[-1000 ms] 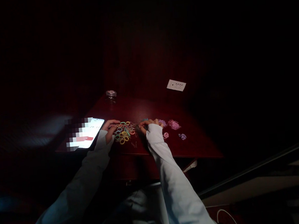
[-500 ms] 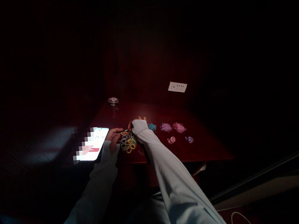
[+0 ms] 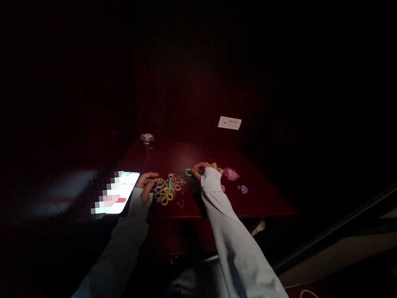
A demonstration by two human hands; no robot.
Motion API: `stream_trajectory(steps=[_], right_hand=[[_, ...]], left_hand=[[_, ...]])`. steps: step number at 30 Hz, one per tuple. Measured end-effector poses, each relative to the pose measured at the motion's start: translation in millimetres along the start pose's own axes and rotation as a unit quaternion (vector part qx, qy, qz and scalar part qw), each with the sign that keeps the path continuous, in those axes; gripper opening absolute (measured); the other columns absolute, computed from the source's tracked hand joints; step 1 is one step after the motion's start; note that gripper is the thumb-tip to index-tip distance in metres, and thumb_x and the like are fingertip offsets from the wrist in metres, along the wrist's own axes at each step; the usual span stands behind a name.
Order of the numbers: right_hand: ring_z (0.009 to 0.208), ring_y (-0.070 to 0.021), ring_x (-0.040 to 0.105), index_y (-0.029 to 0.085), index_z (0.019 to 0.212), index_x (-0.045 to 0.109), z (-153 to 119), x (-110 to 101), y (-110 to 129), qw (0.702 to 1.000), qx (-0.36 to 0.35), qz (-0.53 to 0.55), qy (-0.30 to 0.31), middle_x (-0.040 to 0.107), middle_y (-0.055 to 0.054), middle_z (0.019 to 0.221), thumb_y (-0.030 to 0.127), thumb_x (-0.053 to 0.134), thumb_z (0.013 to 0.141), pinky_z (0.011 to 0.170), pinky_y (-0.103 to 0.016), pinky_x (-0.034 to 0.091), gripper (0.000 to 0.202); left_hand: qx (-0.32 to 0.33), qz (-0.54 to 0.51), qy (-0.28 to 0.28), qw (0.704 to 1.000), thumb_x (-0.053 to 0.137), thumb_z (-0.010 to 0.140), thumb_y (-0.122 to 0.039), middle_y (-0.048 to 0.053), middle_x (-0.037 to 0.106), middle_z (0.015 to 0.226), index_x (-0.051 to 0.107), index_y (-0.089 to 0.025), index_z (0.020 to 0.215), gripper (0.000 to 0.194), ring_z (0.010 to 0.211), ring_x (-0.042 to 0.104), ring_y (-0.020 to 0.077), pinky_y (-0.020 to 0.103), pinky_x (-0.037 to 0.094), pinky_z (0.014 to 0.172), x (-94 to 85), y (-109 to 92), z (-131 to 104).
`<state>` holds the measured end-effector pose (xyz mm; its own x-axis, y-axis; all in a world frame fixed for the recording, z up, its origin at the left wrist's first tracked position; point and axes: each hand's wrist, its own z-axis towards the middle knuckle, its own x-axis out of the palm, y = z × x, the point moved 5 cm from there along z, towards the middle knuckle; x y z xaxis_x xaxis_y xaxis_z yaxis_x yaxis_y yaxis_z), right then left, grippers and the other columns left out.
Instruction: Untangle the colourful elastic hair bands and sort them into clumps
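Note:
My right hand [image 3: 205,168] is pinching a small green hair tie [image 3: 188,172] just above the table, to the right of the mixed pile. My left hand [image 3: 147,185] rests at the pile's left edge, its fingers stretched out and apart with nothing visible in them. Between the hands lies the pile of coloured hair ties [image 3: 166,193], yellow, orange, blue and green, mixed with thin pin-like pieces. Beyond my right wrist are a pink-purple heap of thin pieces [image 3: 231,173] and a few purple hair ties [image 3: 243,189]. My right hand and sleeve cover other heaps.
A lit phone [image 3: 127,192] showing a timer stands left of my left hand. At the table's back left is a clear round container [image 3: 146,138] with a lid. A white socket plate [image 3: 229,122] is on the dark red wall. The surroundings are very dark.
My right hand has moved right, away from the pile, and now carries a green hair tie. More of the pile shows, while the blue heap is now hidden. My left hand stays beside the pile.

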<state>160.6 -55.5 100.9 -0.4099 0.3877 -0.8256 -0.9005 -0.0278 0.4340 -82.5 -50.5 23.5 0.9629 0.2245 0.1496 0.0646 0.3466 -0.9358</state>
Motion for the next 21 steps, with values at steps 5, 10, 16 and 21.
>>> stream_trajectory(steps=[5,10,16,21], right_hand=[[0.104,-0.0245,0.054,0.025,0.093,0.078,-37,-11,-48,0.999,0.030,-0.015,-0.032,0.077,-0.004,0.102,0.041,0.061,0.099,0.087,-0.036,0.023,0.024],[0.104,-0.0260,0.054,0.025,0.091,0.076,-51,2,-49,0.999,0.013,-0.033,-0.036,0.077,-0.005,0.106,0.039,0.063,0.098,0.086,-0.036,0.023,0.021],[0.102,-0.0267,0.056,0.021,0.103,0.072,-56,11,-51,0.996,0.021,-0.015,-0.082,0.074,-0.010,0.108,0.041,0.060,0.100,0.085,-0.035,0.028,0.023],[0.107,-0.0258,0.054,0.023,0.106,0.073,-61,14,-42,0.998,-0.008,-0.016,-0.057,0.073,-0.008,0.113,0.035,0.061,0.101,0.091,-0.035,0.028,0.019]], left_hand=[[-0.005,0.008,0.005,1.000,0.063,0.066,-0.049,0.009,0.072,0.091,0.062,-0.022,0.085,0.033,0.083,0.068,0.0268,0.039,0.059,0.075,1.0,2,2],[0.035,0.026,-0.004,0.999,0.059,0.074,-0.047,0.012,0.074,0.106,0.062,-0.023,0.086,0.027,0.106,0.069,0.0319,0.049,0.057,0.099,0.3,0,3],[0.061,0.089,0.000,0.994,0.054,0.084,-0.042,0.015,0.067,0.133,0.068,-0.020,0.092,0.027,0.139,0.053,0.0344,0.054,0.031,0.127,-0.3,2,6],[0.020,0.065,0.031,0.997,0.049,0.092,-0.044,0.015,0.066,0.136,0.071,-0.019,0.095,0.033,0.144,0.050,0.0322,0.041,0.036,0.125,1.6,7,6]])
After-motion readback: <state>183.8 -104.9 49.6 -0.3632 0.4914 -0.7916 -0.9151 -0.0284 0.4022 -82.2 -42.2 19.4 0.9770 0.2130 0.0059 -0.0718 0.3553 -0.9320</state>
